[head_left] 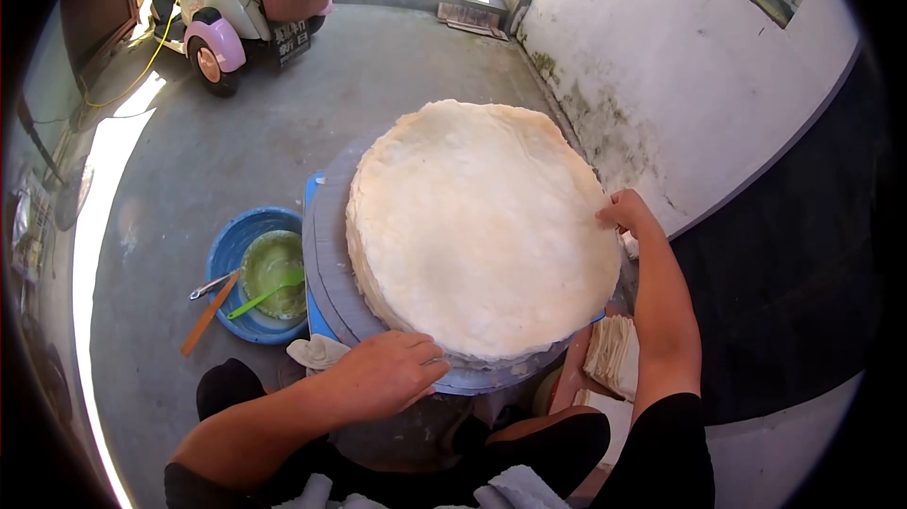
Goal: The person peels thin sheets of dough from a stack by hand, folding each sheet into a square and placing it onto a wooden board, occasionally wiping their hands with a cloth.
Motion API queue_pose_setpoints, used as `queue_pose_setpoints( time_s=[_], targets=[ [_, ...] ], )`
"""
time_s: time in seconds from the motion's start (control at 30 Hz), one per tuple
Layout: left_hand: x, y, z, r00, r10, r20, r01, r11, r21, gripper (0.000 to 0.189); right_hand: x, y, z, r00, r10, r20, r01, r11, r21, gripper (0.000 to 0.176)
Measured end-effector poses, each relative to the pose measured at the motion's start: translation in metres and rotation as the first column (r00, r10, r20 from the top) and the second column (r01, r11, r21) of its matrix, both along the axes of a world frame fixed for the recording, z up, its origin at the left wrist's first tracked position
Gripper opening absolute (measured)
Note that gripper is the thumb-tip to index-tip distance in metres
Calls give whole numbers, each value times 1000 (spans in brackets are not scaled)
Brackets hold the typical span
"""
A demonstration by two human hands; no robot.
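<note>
A thick stack of thin, pale round sheets (482,235) lies on a grey round board (331,244) in the middle of the view. At the stack's right edge, my right hand (624,214) has its fingers pinched on the rim of the sheets. My left hand (397,372) is at the near-left edge of the stack, back of the hand up, fingers bent toward the rim; its fingertips are partly hidden, so whether it grips anything is unclear.
Left of the board, a blue basin (222,254) holds greenish liquid, a green utensil (269,295) and a wooden stick (210,315). Folded sheets (614,356) lie low at the right. A scooter (219,17) stands at the back left, a white wall (661,65) at the right.
</note>
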State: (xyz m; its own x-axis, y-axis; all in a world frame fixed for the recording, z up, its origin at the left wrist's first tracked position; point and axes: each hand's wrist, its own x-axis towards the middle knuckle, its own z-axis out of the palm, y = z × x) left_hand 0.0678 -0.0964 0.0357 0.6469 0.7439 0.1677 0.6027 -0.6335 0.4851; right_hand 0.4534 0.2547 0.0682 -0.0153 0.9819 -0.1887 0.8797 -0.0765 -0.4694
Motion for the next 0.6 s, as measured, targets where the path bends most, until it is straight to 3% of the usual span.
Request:
queue_pose_setpoints(
  time_s=[0.07, 0.2, 0.27, 0.4, 0.47, 0.5, 0.57, 0.6],
  targets=[
    [0, 0, 0, 1000, 2, -16, -2, 1000, 7, 33, 2, -3, 10, 978, -52, -200, 8, 976, -217, 16],
    [-1, -2, 0, 1000, -2, -1, 2, 1000, -22, 33, -8, -12, 10, 972, -116, -204, 65, 969, -239, 17],
    [0, -1, 0, 1000, -1, 3, 1, 1000, -23, 33, -18, -25, 10, 949, -234, -211, 202, 966, -161, 18],
    [1, 1, -3, 1000, -18, 24, 18, 1000, -8, 33, -22, -30, -5, 994, -80, -78, 72, 992, -100, 18],
    [1, 1, -3, 999, -20, 33, 20, 1000, 2, 33, -33, -38, -15, 924, -21, -382, 33, 999, 25, 19],
    [1, 1, -3, 999, -23, 39, 23, 1000, 8, 33, -37, -42, -16, 923, -19, -384, 33, 999, 30, 19],
    [1, 1, -6, 999, -29, 41, 28, 999, 16, 33, -69, -70, -4, 781, 142, -608, -74, 988, 135, 19],
    [2, 2, -8, 999, -17, 44, 16, 1000, 19, 33, -80, -77, -4, 779, 144, -610, -71, 987, 141, 19]
  ],
)
